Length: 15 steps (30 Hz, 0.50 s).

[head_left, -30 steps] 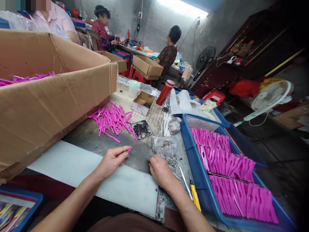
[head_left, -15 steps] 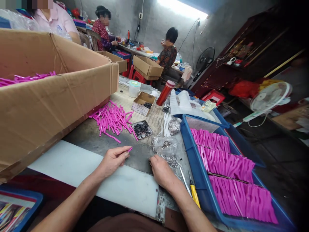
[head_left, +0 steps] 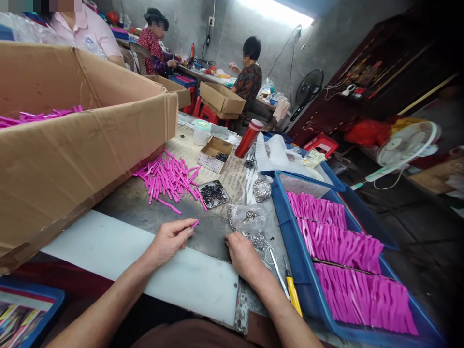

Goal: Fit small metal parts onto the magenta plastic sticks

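Note:
My left hand (head_left: 174,236) is closed in a pinch round a magenta plastic strip (head_left: 195,224), whose end sticks out past the fingertips. Most of that strip is hidden inside the hand. To its right, my right hand (head_left: 241,249) rests low over the table with curled fingers, beside small silver metal parts (head_left: 256,240); whatever its fingertips hold is hidden. Beyond my left hand lies a loose heap of magenta strips (head_left: 168,179). A small tray of black parts (head_left: 213,194) sits by the heap, and a clear bag of metal parts (head_left: 250,216) lies past my right hand.
A large cardboard box (head_left: 87,130) stands at the left. On the right, a blue crate (head_left: 300,270) holds rows of magenta strips. A yellow-handled screwdriver (head_left: 293,292) lies beside it. Farther back stand a red flask (head_left: 249,138) and a small carton (head_left: 211,163). Several people sit beyond.
My right hand has shifted very slightly to the right; my left hand stays put with the strip. In the background, a seated person has leaned left and moved a hand.

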{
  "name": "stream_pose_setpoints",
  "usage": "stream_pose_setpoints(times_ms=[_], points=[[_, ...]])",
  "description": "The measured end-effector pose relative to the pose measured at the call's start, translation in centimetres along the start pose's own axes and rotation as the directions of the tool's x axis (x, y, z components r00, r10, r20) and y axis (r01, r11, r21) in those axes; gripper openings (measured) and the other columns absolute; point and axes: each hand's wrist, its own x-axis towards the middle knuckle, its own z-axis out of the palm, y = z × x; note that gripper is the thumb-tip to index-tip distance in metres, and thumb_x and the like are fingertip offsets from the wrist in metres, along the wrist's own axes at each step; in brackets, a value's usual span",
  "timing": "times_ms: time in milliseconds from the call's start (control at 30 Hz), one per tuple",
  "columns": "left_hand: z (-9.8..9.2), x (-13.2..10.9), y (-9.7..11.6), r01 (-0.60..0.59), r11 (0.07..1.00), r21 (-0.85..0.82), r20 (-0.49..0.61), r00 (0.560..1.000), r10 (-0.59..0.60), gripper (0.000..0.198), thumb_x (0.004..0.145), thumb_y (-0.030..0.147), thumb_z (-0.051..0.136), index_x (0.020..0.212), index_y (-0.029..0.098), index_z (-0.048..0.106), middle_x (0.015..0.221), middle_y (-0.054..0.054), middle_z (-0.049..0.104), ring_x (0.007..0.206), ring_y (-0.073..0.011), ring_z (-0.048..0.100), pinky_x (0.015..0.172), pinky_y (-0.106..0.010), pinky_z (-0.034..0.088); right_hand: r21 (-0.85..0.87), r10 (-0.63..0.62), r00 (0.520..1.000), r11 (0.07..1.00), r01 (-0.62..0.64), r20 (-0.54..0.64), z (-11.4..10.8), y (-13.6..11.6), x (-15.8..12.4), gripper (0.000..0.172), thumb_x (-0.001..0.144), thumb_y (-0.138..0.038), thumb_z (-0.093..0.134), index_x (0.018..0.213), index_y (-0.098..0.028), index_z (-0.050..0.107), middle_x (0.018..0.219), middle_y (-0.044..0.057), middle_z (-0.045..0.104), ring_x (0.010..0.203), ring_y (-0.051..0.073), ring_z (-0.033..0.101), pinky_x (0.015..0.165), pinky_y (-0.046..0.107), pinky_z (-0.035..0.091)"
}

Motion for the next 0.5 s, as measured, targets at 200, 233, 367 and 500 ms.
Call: stream_pose_setpoints(times_ms=[200, 233, 367, 500], points=[[0.02, 0.02, 0.13, 0.001, 1.000, 0.005, 0.003, 1.000, -0.001, 0.034, 0.066, 0.027, 0.054, 0.094, 0.010, 0.063, 0.062, -0.002, 0.058, 0.037, -0.0045, 0.037, 0.037, -0.018, 0.034, 0.112, 0.048, 0.999, 0.993, -0.046, -0.010, -0.48, 0.21, 0.27, 0.016, 0.080, -0.009, 0.041, 0.078, -0.013, 0.057, 0.076, 0.006, 0.058, 0.074, 0.014, 0.054, 0.068, 0.020, 0.039], [0.02, 0.02, 0.14, 0.002, 1.000, 0.004, 0.004, 1.000, -0.002, 0.034, 0.066, 0.027, 0.054, 0.094, 0.010, 0.063, 0.062, -0.002, 0.058, 0.037, -0.0045, 0.037, 0.037, -0.018, 0.034, 0.123, 0.049, 0.999, 0.991, -0.048, -0.009, -0.57, 0.22, 0.29, 0.015, 0.080, -0.009, 0.042, 0.078, -0.013, 0.057, 0.076, 0.006, 0.059, 0.075, 0.014, 0.054, 0.068, 0.020, 0.039], [0.02, 0.01, 0.13, 0.004, 1.000, 0.005, 0.010, 1.000, -0.004, 0.034, 0.067, 0.027, 0.053, 0.095, 0.010, 0.063, 0.063, -0.002, 0.058, 0.038, -0.0045, 0.037, 0.038, -0.018, 0.034, 0.110, 0.040, 0.999, 0.993, -0.043, 0.031, -0.87, 0.14, 0.36, 0.015, 0.079, -0.010, 0.044, 0.077, -0.013, 0.058, 0.076, 0.006, 0.059, 0.075, 0.015, 0.054, 0.069, 0.021, 0.039], [0.01, 0.03, 0.03, 0.007, 1.000, 0.013, 0.012, 1.000, -0.007, 0.034, 0.068, 0.027, 0.053, 0.095, 0.009, 0.063, 0.064, -0.003, 0.058, 0.038, -0.0044, 0.037, 0.037, -0.018, 0.034, 0.073, 0.032, 0.998, 0.997, -0.036, 0.054, -0.83, 0.06, 0.45, 0.014, 0.079, -0.010, 0.044, 0.078, -0.013, 0.058, 0.077, 0.007, 0.059, 0.075, 0.015, 0.054, 0.069, 0.021, 0.039]])
